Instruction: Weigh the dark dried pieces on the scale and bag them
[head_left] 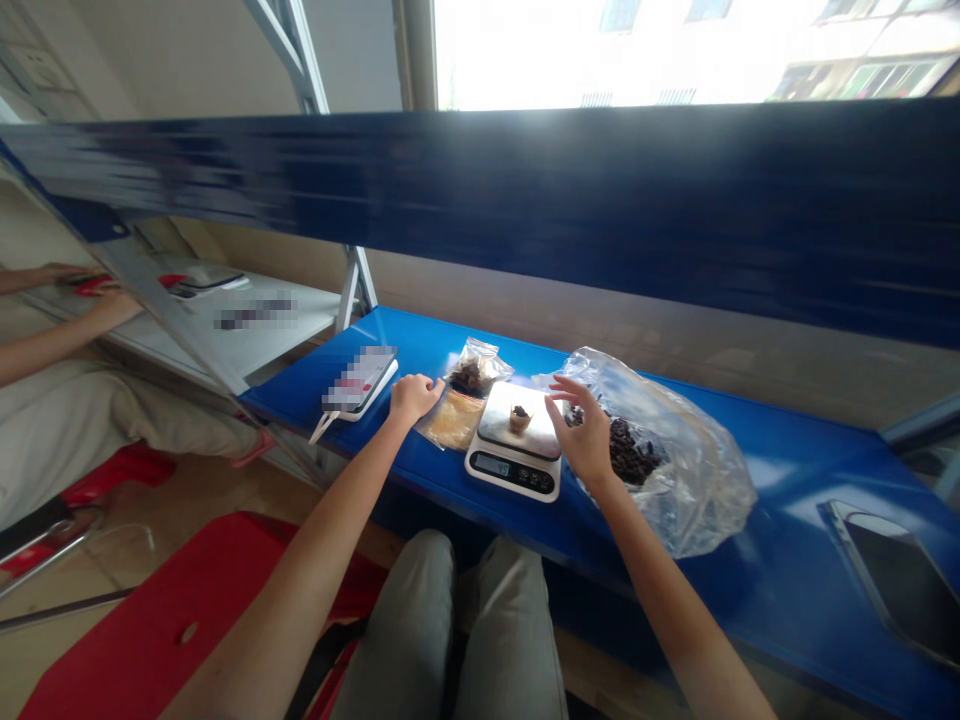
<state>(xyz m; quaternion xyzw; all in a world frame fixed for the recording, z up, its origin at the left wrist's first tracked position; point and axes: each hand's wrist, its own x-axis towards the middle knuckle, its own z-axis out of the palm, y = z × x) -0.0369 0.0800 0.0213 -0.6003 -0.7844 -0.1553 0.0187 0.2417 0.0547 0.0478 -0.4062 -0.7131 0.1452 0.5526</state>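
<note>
From my end I see the small cup [519, 422] upright on the metal plate of the kitchen scale [510, 490], dark bits showing at its top; the scale's display faces the seated person, I judge so that the figure can be read without leaning, though the digits are too small for me to trust. The big clear bag [705, 500] lies open just right of the scale on the blue table [300, 395] — probably there so that its dark pieces [634, 455] are within short reach of the right hand [583, 430]; a small bag of dark stuff [471, 375] and a flat bag with yellowish contents [454, 420] lie to the left, likely to leave the plate unobstructed.

The right hand is partly open, thumb and forefinger parted beside the cup, over the near side of the big bag; I see nothing between them. The left hand [415, 397] is beside the small bags, fingers curled inward — how tightly, whether it touches a bag, or whether it holds anything, I cannot tell.
</note>
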